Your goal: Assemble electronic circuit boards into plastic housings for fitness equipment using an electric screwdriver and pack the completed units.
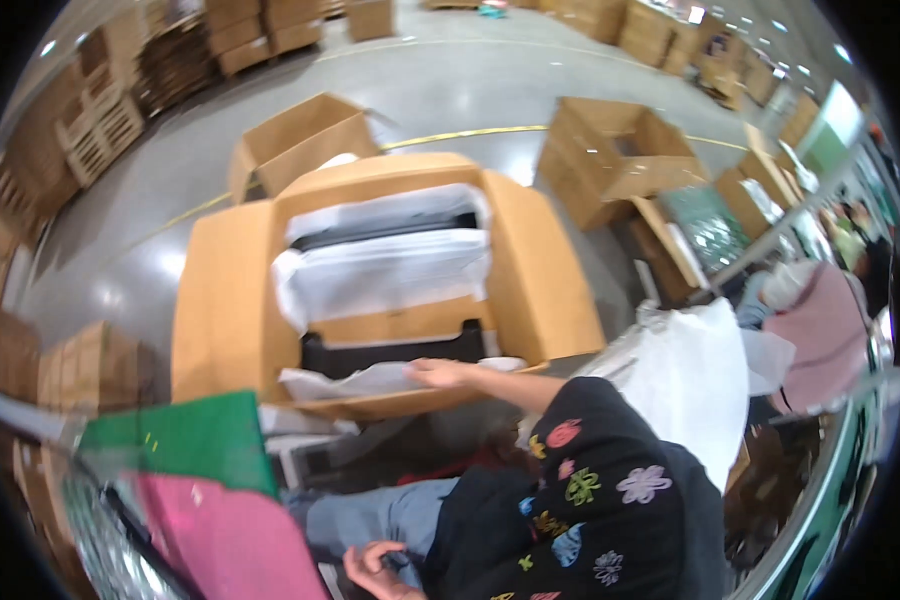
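A large open cardboard carton (550,270) stands in front of me, its side flaps spread outward. Inside are black panel-like parts (395,350), one at the near side and another farther back, partly wrapped in white foam sheeting (380,270). My right hand (438,373) reaches over the carton's near edge, its fingers closed on the edge of a white foam sheet (355,382) lying along the near black part. Low in the view, my left hand (375,568) hangs by my jeans, fingers loosely bent and apart, with nothing visible in it.
Two more open cartons (305,140) (620,160) stand behind. White sheeting (685,375) drapes at the right. Green (185,435) and pink (225,530) sheets lie at lower left. A person in pink (820,330) is at far right. Stacked boxes and pallets (100,130) line the back.
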